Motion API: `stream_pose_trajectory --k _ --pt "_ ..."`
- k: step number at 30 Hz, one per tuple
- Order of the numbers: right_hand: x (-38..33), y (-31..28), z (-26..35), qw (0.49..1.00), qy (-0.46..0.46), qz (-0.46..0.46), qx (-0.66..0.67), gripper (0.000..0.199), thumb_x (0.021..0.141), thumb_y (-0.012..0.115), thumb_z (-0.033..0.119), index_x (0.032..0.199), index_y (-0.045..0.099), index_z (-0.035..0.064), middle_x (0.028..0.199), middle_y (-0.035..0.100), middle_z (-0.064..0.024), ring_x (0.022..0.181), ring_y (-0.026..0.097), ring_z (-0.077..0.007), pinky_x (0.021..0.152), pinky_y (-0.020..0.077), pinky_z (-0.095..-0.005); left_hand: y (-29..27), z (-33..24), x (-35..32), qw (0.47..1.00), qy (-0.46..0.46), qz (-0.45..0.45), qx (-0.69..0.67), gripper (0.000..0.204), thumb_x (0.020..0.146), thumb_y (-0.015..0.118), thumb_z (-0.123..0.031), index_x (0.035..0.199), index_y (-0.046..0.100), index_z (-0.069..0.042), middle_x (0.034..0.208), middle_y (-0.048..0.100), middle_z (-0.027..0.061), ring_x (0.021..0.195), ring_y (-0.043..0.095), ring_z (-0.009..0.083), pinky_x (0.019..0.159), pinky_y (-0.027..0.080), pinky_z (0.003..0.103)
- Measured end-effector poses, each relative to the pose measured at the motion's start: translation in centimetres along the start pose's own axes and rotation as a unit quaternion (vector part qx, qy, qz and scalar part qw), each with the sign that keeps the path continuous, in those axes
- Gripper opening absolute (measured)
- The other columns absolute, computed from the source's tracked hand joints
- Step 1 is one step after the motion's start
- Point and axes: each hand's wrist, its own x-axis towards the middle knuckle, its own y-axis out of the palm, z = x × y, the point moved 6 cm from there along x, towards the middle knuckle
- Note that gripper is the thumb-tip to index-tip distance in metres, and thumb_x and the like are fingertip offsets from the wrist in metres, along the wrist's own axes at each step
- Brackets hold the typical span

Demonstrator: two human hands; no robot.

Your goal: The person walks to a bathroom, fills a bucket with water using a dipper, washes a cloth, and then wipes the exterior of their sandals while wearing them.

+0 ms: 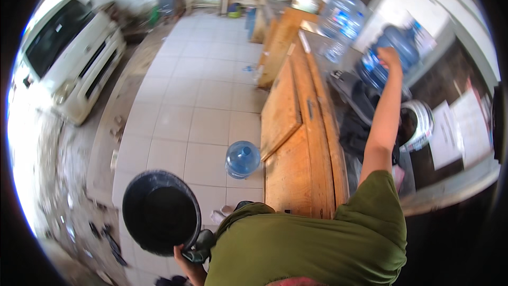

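- Blue water bottle point(406, 53), a big ribbed barrel of see-through plastic, lay tipped on the cluttered countertop at the right, its narrower neck pointing up and away to the right.
- The right hand point(389, 58) was at the bottle's side, at the end of an outstretched bare arm. Its fingers looked bent, but I cannot tell whether they pinched the plastic or only pressed against it.
- Black basin point(138, 201), round and deep with a smooth, dull wall and a thick rolled rim, was at the lower left, its dark mouth facing up.
- The left hand point(182, 257) was closed on the basin's near rim, pinching the edge.
- An olive shirt point(301, 243) of soft, creased fabric covered the person's torso and upper right arm.
- Beyond the blue bottle stood a large clear bottle point(341, 13), rounded and glossy, with a slimmer clear bottle point(334, 52) just beside it.
- A white bucket point(425, 124) with print on its curved side sat near the right forearm.
- Below the countertop, a wooden cabinet point(299, 175) showed orange-brown grain and straight-edged panels.
- Another blue bottle point(243, 161), domed and translucent, stood upright on the pale square floor tiles point(206, 85), near the cabinet.
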Motion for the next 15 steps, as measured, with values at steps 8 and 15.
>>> stream_pose_trajectory --k 8,15 --pt "-0.6 5.8 -19.8 0.967 0.097 0.170 -0.164 0.067 0.073 0.060 0.043 0.127 0.033 0.0156 0.132 0.020 -0.0119 0.112 0.034 -0.0340 0.086 0.0362 -0.0495 -4.9 -0.5 6.2 0.953 0.088 0.093 0.273 0.038 0.074 0.050 -0.033 0.086 0.058 0.001 0.072 0.057 0.0121 0.054 0.052 0.0182 0.050 0.043 0.027" --pt "-0.9 10.8 -17.5 0.991 0.107 -0.028 -0.070 0.092 0.057 0.067 0.060 0.126 0.041 0.0056 0.131 0.040 -0.0166 0.122 0.035 -0.0314 0.100 0.0279 -0.0436 2.7 -4.3 -0.8 0.985 -0.014 0.034 0.171 0.022 0.073 0.055 -0.030 0.072 0.052 -0.008 0.057 0.050 0.0045 0.051 0.051 0.0160 0.048 0.042 0.027"
